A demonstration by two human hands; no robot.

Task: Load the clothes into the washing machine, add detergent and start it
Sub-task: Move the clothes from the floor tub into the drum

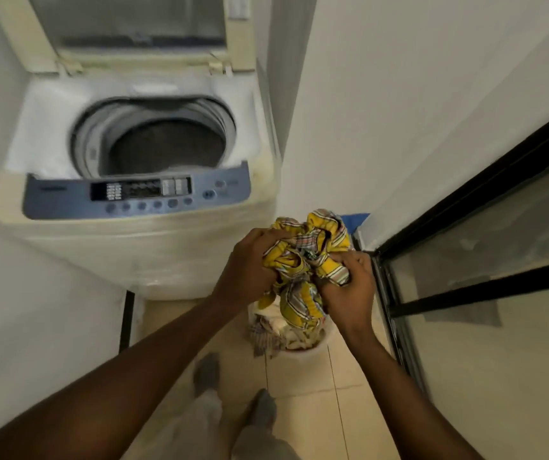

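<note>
A top-loading washing machine [140, 250] stands at the upper left with its lid [127, 24] raised and its drum [163, 151] showing dark and bare. Both hands hold a bunched yellow striped cloth [313, 247] in the air, to the right of the machine's front corner. My left hand [250, 263] grips its left side and my right hand [349, 287] grips its lower right. Directly below, a white laundry basket [309, 351] on the floor holds more clothes [283, 330]. The blue control panel [134, 194] runs along the machine's front.
White walls close in on the left and behind the machine. A black-framed glass door [485, 293] runs along the right. A blue object [357, 220] peeks out behind the cloth. My feet [207, 373] stand on beige floor tiles.
</note>
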